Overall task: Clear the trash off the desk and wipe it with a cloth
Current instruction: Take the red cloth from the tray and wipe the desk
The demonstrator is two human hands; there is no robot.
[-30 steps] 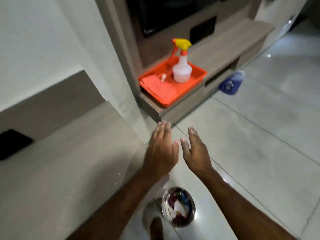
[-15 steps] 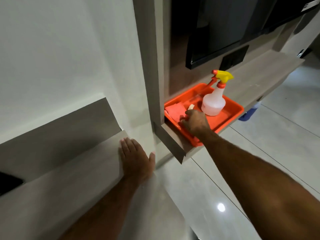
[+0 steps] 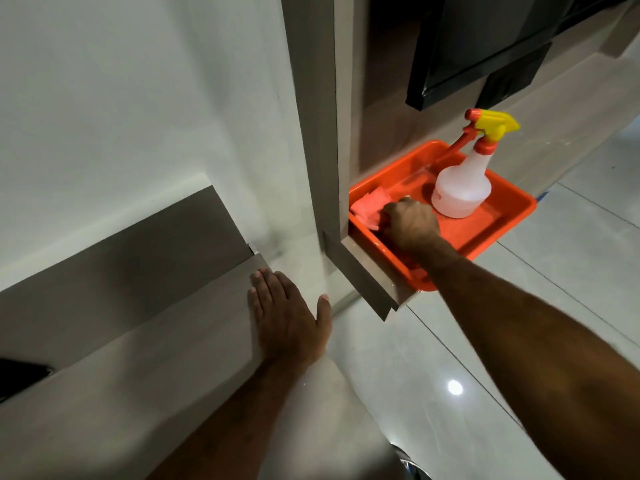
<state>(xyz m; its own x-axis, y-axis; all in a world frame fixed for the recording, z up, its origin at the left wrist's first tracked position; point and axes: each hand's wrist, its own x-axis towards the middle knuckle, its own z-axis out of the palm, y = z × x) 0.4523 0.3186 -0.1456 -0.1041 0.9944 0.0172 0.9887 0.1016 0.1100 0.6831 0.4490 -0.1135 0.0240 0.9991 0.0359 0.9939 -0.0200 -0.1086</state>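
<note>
My right hand (image 3: 410,223) reaches into an orange tray (image 3: 505,216) on a low wooden shelf, its fingers curled on a pink cloth (image 3: 369,206) lying in the tray's left end. A white spray bottle (image 3: 462,188) with a yellow and red trigger stands upright in the tray just right of that hand. My left hand (image 3: 285,317) lies flat, fingers apart, on the right end of the grey desk top (image 3: 138,375), holding nothing.
A vertical wooden panel (image 3: 311,116) separates the desk from the shelf. A dark screen (image 3: 485,43) hangs above the shelf. The rim of a shiny metal bin (image 3: 410,467) shows at the bottom edge. Glossy floor tiles (image 3: 450,341) lie below.
My right hand has gone from hovering over the floor into the tray and closed its fingers on the pink cloth. My left hand moved onto the desk end and rests there.
</note>
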